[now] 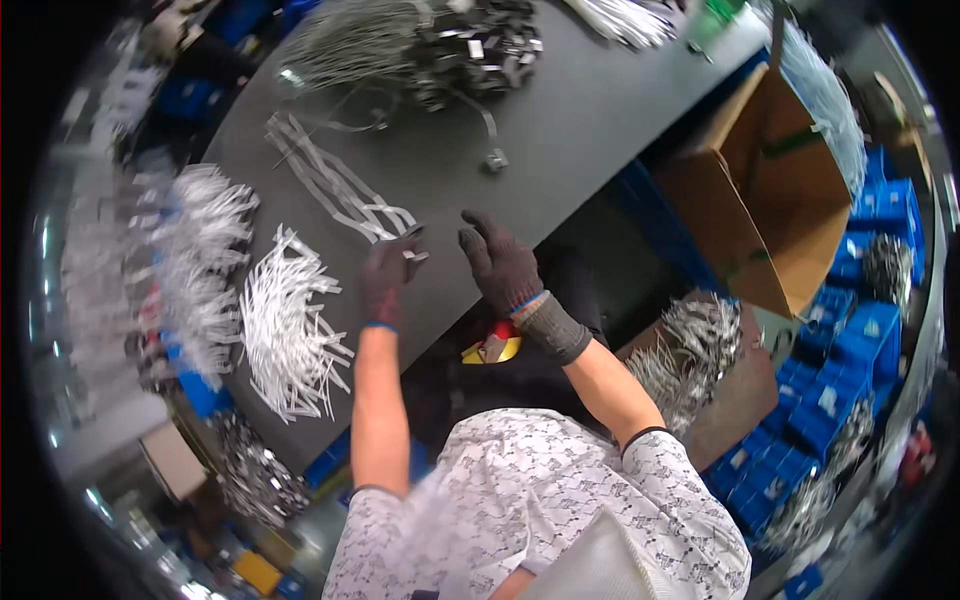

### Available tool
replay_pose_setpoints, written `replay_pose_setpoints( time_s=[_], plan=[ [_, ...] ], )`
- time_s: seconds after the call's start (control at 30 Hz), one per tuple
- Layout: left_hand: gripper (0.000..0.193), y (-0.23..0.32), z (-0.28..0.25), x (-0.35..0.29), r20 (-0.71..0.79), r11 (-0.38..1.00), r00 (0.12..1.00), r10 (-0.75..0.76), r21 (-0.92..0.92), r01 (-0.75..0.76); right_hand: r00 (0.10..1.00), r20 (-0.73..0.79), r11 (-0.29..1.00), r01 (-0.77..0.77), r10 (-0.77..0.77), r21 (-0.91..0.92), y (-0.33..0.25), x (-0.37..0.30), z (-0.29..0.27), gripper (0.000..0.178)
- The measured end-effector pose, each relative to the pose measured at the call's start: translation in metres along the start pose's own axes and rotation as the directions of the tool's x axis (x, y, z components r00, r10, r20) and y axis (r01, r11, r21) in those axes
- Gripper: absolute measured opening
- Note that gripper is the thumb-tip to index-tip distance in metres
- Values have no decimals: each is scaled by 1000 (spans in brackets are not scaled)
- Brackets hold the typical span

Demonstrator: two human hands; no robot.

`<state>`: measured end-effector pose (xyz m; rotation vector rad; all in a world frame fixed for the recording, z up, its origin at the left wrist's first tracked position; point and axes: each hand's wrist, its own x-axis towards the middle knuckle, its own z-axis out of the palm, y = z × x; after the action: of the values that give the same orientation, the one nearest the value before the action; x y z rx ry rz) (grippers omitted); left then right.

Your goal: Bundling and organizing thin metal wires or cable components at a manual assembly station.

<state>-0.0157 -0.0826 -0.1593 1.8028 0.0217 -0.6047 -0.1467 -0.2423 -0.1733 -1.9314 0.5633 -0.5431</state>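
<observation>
My left hand [388, 278], in a dark knitted glove, is closed at the lower ends of a few flat white strips [335, 185] that trail away over the grey tabletop. A small pale piece shows at its fingertips; motion blur hides exactly how it is gripped. To the right, my right hand [500, 265], gloved the same way, hovers by the table edge with fingers apart and nothing in them. Beside my left forearm lies a loose pile of white strips [288, 325].
The grey table [560, 130] carries a bundle of cables with dark ends [475, 55] at the back. An open cardboard box [740, 200] stands to the right. Blue bins [830, 380] are stacked beyond it. More silvery strips [690, 350] lie on a brown board at lower right.
</observation>
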Motion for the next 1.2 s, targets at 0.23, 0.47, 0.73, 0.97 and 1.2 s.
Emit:
replay_pose_setpoints(
  time_s=[0.23,0.47,0.73,0.97,1.2],
  plan=[
    [43,33,121,15,401,338,620,674,578,-742,831,-275,875,-452,484,172,130,-19,-103,26],
    [62,39,264,62,806,219,477,351,424,-879,881,-191,574,-434,434,-695,290,-130,-160,18],
    [63,6,290,81,768,67,407,495,433,-899,543,32,465,-687,839,-559,460,-199,-132,29],
    [69,18,383,116,664,138,540,518,558,-819,516,336,515,-253,788,-819,622,-160,-60,24],
    [85,46,435,134,768,-16,516,380,563,-826,933,56,742,-246,356,-624,711,-85,-33,20]
  ],
)
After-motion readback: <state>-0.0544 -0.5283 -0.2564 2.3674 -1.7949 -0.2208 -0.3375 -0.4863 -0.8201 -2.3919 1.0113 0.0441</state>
